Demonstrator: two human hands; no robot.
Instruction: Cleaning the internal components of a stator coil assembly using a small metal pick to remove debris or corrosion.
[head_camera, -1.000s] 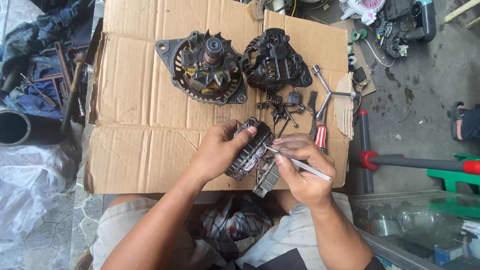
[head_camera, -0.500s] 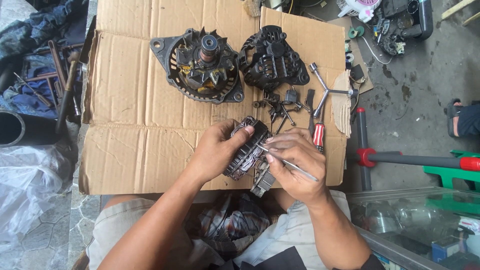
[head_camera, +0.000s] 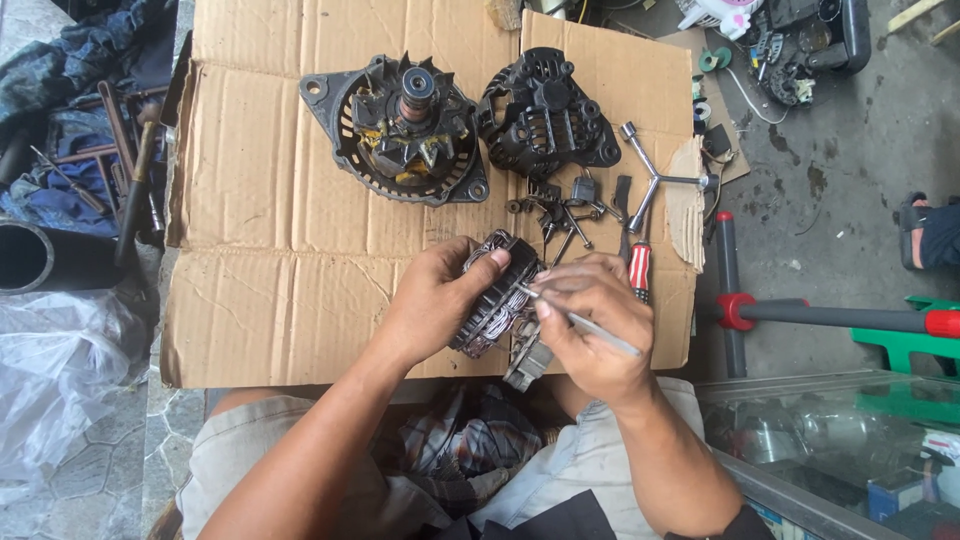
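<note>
Left hand (head_camera: 435, 310) grips the stator (head_camera: 497, 295) (lower half hidden); right hand (head_camera: 590, 325) pinches a thin pick (head_camera: 585, 322), rotor housing (head_camera: 400, 130) at 11 o'clock.

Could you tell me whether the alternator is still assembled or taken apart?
Taken apart: the housing with rotor and rear cover lie separately on the cardboard, and the left hand holds the stator.

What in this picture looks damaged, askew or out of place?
The cardboard sheet is torn and curled at its right edge, beside the three-armed wrench. Small bolts and parts lie scattered loose. Nothing has spilled.
</note>
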